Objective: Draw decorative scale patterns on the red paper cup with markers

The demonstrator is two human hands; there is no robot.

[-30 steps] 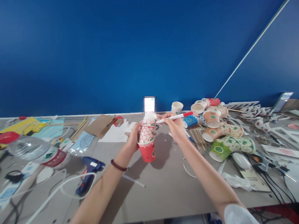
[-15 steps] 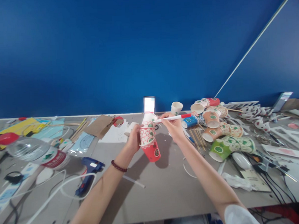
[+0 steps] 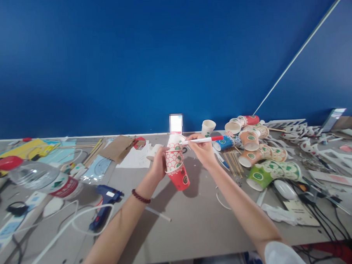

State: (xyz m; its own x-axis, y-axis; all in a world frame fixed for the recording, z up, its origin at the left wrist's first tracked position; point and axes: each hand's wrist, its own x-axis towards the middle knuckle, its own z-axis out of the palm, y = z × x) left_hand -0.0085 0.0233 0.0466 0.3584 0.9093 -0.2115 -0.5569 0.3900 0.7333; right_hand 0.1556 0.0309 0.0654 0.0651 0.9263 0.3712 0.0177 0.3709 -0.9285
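My left hand [image 3: 159, 164] is wrapped round a stack of paper cups [image 3: 175, 161], red at the bottom and white with red scallops above. The stack is held over the table, tilted slightly. Pinched in my right hand [image 3: 202, 151] is a white marker with a red end [image 3: 205, 139], lying nearly level. Its tip points left and meets the upper part of the cups; whether it touches them I cannot tell. Just behind the stack a lit phone [image 3: 176, 124] leans on the blue wall.
More patterned paper cups [image 3: 258, 179] lie on the right, beside wooden sticks [image 3: 233, 164]. A lone white cup [image 3: 208, 127] stands near the wall. On the left are a blue glue gun [image 3: 105, 205], a water bottle [image 3: 40, 178], a power strip [image 3: 18, 228] and a white cable [image 3: 52, 236].
The marker's red end has shifted slightly left and down as my right hand moves a little. My left hand keeps its grip on the cups, which stay almost in place.
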